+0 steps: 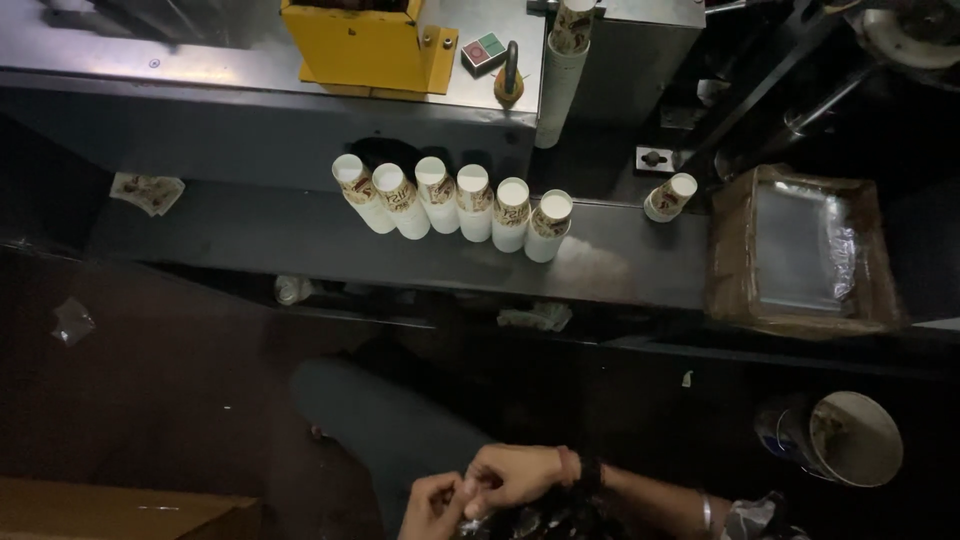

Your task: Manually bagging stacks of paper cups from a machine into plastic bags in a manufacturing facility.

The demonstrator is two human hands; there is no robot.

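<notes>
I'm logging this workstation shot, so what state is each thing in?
Row of paper cup stacks: six, lying tilted on the dark shelf.
Single cup stack: apart, to the right.
Cardboard box: open, lined with clear plastic.
Round tin: open, on its side.
Left hand and right hand: together, pinching something too dark to identify.

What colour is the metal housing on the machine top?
Yellow: the metal housing shows clearly in the head view.

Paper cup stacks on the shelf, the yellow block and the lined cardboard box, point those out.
Paper cup stacks (475, 203), head view, a middle stack's side.
Yellow block (360, 48), head view, its front face.
Lined cardboard box (727, 250), head view, its left wall.
</notes>
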